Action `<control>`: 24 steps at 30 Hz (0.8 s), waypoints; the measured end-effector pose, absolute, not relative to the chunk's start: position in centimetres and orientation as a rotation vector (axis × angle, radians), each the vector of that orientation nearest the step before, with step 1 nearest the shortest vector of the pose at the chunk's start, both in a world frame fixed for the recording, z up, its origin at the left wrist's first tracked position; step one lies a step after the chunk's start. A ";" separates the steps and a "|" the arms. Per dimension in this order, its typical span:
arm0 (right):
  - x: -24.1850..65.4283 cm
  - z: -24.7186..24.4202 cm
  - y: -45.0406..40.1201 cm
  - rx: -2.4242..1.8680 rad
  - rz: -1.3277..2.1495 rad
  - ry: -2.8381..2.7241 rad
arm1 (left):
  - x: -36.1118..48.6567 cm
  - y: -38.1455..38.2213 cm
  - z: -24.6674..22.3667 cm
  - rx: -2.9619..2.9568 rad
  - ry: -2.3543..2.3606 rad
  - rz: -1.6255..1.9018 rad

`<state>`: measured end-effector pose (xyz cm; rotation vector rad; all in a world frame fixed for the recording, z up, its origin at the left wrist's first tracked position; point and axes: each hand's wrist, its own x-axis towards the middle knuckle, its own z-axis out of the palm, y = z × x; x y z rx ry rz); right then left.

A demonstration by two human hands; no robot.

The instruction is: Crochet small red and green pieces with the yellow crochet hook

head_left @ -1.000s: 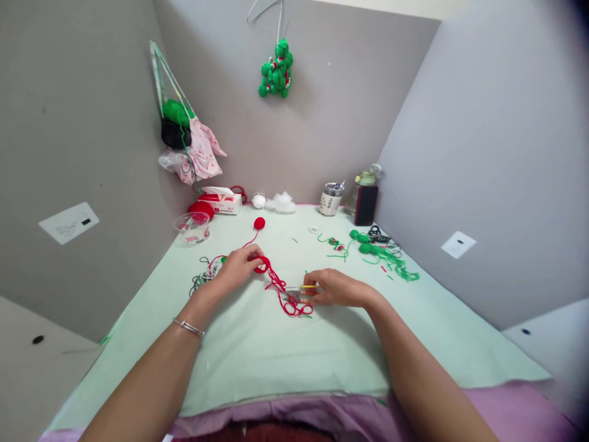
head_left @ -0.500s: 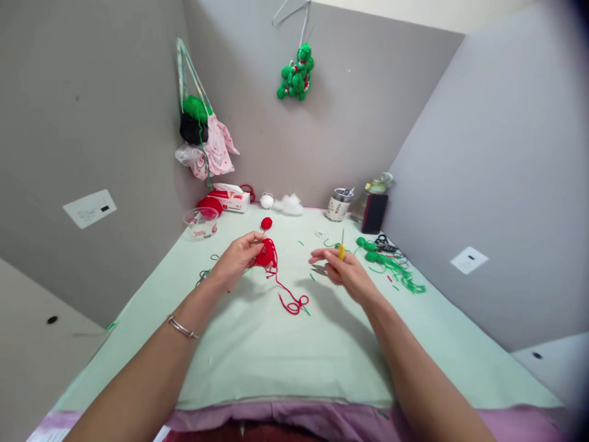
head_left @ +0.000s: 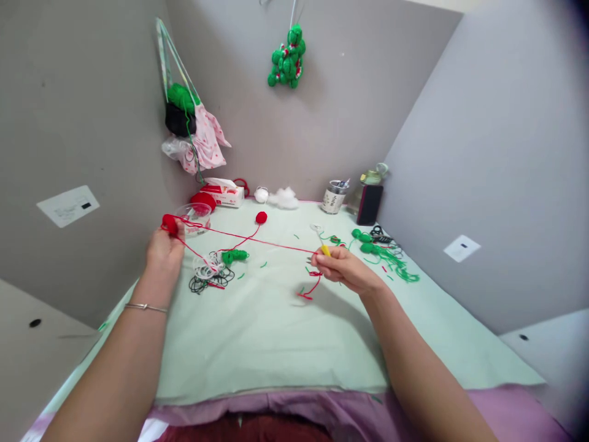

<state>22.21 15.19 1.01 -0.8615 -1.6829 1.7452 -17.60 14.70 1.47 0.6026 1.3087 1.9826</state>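
At the left, my left hand (head_left: 165,252) is closed on a red crocheted piece (head_left: 169,224) with loose strands at its edge. A red yarn strand (head_left: 248,237) runs taut from it to my right hand (head_left: 340,265), whose fingers pinch it. The right hand also holds a yellow-handled crochet hook (head_left: 326,250), its thin metal shaft pointing up. Metal tips like scissor blades (head_left: 310,261) stick out beside the fingers, mostly hidden. A loose red tail hangs below that hand onto the cloth. Another strand leads to a small red yarn ball (head_left: 261,218) farther back.
A tangle of black and white cord (head_left: 209,273) lies beside a green crocheted piece (head_left: 234,256). Behind stand a clear bowl (head_left: 196,215), tissue box (head_left: 225,195), white stuffing (head_left: 284,198), pen tin (head_left: 334,197) and phone (head_left: 369,205). Green tassels (head_left: 396,261) lie right.
My left hand has moved left and up with the red piece, drawing the strand straight. My right hand has taken hold of the yarn and moved slightly left. The view has shifted a little.
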 end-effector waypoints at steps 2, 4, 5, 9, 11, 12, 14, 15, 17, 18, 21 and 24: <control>22.6 1.3 15.4 -0.844 1.715 -1.624 | -17.3 14.6 1.5 0.672 1.358 1.995; 22.3 1.4 15.3 -0.827 1.711 -1.594 | -15.6 14.3 1.2 0.806 1.372 1.946; 22.1 1.3 15.1 -0.822 1.721 -1.590 | -14.3 14.1 1.0 0.903 1.356 1.883; 20.4 0.7 14.2 -0.823 1.820 -1.623 | -7.9 11.7 0.3 1.300 1.239 1.591; 19.6 0.5 13.6 -0.820 1.879 -1.647 | -4.9 10.1 0.1 1.426 1.148 1.451; 19.3 0.5 13.3 -0.816 1.902 -1.655 | -3.8 9.4 0.0 1.465 1.096 1.373; 19.0 0.6 13.0 -0.805 1.931 -1.662 | -2.4 8.7 -0.2 1.498 1.003 1.233; 19.1 0.7 12.9 -0.801 1.935 -1.660 | -2.2 8.7 -0.4 1.500 0.970 1.186; 19.3 0.9 13.0 -0.798 1.929 -1.647 | -3.0 9.2 -0.6 1.468 0.947 1.173; 19.5 1.0 13.1 -0.799 1.923 -1.639 | -3.8 9.8 -0.7 1.433 0.959 1.216; 20.1 1.1 13.5 -0.809 1.903 -1.613 | -7.4 11.6 -0.5 1.251 1.026 1.492; 20.2 0.9 13.7 -0.827 1.880 -1.586 | -11.2 12.9 -0.2 1.066 1.091 1.774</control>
